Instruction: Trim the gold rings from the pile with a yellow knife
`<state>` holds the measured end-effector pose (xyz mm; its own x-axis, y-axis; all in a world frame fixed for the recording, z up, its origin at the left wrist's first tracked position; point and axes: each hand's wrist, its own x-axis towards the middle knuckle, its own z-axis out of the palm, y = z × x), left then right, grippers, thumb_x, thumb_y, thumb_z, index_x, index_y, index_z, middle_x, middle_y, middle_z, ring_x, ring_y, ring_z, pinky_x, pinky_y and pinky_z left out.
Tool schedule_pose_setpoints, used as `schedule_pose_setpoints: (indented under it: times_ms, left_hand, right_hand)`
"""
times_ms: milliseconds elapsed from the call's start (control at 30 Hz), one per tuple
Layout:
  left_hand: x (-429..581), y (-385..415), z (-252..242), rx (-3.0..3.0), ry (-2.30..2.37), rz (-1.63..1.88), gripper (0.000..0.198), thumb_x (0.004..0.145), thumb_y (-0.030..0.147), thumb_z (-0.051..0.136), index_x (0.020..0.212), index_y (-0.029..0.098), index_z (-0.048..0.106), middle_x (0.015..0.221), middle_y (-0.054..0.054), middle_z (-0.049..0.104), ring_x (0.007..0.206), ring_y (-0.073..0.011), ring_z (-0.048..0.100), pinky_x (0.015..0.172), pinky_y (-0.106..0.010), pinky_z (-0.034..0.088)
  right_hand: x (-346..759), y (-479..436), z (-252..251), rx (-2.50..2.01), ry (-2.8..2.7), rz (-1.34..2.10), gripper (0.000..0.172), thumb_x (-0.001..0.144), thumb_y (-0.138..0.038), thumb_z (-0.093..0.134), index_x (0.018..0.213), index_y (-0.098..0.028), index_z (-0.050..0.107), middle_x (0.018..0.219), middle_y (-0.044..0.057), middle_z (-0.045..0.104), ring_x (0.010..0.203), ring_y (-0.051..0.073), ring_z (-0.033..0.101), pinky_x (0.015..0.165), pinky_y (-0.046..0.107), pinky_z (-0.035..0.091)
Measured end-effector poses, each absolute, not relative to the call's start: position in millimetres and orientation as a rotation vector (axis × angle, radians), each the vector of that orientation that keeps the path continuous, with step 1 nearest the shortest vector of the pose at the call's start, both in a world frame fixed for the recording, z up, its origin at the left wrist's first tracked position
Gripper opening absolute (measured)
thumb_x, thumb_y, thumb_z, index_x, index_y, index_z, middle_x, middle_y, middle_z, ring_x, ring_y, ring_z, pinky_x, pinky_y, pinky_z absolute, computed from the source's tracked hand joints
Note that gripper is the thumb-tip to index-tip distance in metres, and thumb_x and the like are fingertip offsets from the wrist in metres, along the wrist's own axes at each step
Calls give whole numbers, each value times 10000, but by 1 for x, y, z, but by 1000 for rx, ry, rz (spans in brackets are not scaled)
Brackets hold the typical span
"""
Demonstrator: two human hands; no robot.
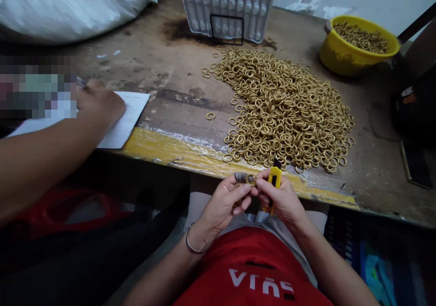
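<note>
red shirt (pixel 252 251) below, the left hand (pixel 229 196) pinches a golden ring (pixel 250 183); the right hand (pixel 279 195), clasping a yellow utility knife (pixel 275 175), apparently steadies it near the ring pile (pixel 282 110), presumably within reach on the tabletop (pixel 170 81).

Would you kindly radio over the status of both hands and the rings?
Left hand: pinching a ring. Right hand: gripping a yellow cutter, close by that ring. Ring pile: on table, beyond. Co-worker's arm: off left, apart.

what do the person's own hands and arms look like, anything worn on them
The left hand has a grey wrap on one finger and a thin, silvery bracelet at the wrist. The right hand wears no glove or bracelet. Both forearms are bare, with no sleeves showing.
</note>
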<state>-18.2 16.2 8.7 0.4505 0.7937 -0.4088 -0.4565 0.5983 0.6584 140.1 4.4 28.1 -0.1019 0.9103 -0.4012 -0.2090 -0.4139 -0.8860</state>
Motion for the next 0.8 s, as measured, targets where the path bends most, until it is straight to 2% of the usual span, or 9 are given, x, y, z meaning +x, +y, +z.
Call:
schedule_pose_setpoints:
  times_ms: [133, 233, 300, 367, 433, 500, 600, 800]
  left_hand:
    - [-13, 18, 11, 547, 758, 735, 361, 698, 384, 878, 824, 99, 696, 705, -17, 660, 431, -21, 431, 344, -132, 260]
    - [-9, 17, 15, 548, 788, 693, 392, 653, 398, 906, 776, 100, 682, 585, 27, 563, 441, -33, 413, 353, -136, 282]
    - [-6, 17, 17, 541, 809, 682, 413, 622, 403, 921, 766, 112, 665, 553, 46, 528, 428, -34, 397, 348, -139, 278]
    - [-4, 17, 19, 553, 817, 662, 418, 622, 410, 917, 782, 119, 663, 537, 50, 530, 409, -36, 398, 340, -146, 279]
    - [-3, 17, 20, 582, 818, 639, 411, 644, 426, 897, 785, 122, 660, 519, 49, 537, 389, -40, 403, 337, -155, 284]
    - [-2, 17, 20, 622, 830, 628, 406, 670, 450, 872, 772, 127, 649, 498, 51, 536, 372, -41, 402, 338, -162, 284]
    - [1, 15, 19, 689, 864, 644, 412, 697, 489, 839, 752, 141, 624, 473, 60, 529, 347, -39, 393, 343, -168, 275]
    - [5, 12, 20, 835, 942, 697, 369, 731, 459, 798, 684, 149, 603, 476, 50, 556, 341, -61, 471, 369, -189, 350]
  right_hand:
    - [142, -4, 18, -1224, -716, 1664, 356, 787, -503, 756, 818, -193, 583, 662, -46, 593, 436, 37, 368, 415, 175, 275]
    - [149, -8, 17, -1279, -814, 1664, 366, 824, -543, 702, 828, -194, 594, 562, -75, 496, 422, 56, 339, 407, 190, 268]
    - [156, -10, 20, -1346, -973, 1574, 325, 880, -522, 635, 881, -198, 615, 538, -79, 462, 441, 83, 376, 431, 208, 314]
    - [164, -14, 24, -1430, -1251, 1339, 231, 934, -422, 575, 925, -200, 638, 637, -28, 567, 555, 122, 512, 545, 242, 425]
    - [171, -20, 29, -1524, -1596, 1001, 154, 943, -261, 517, 964, -195, 654, 824, 42, 665, 746, 166, 616, 708, 287, 485]
    - [175, -26, 31, -1631, -1884, 690, 227, 893, -121, 470, 1011, -184, 653, 922, 76, 680, 828, 190, 636, 764, 302, 484]
    - [176, -34, 32, -1768, -2118, 385, 319, 824, -29, 446, 1032, -174, 640, 915, 71, 665, 768, 179, 619, 707, 274, 460]
    - [175, -36, 33, -1891, -2232, 189, 283, 815, -17, 465, 971, -178, 639, 869, 49, 657, 672, 162, 573, 621, 266, 387]
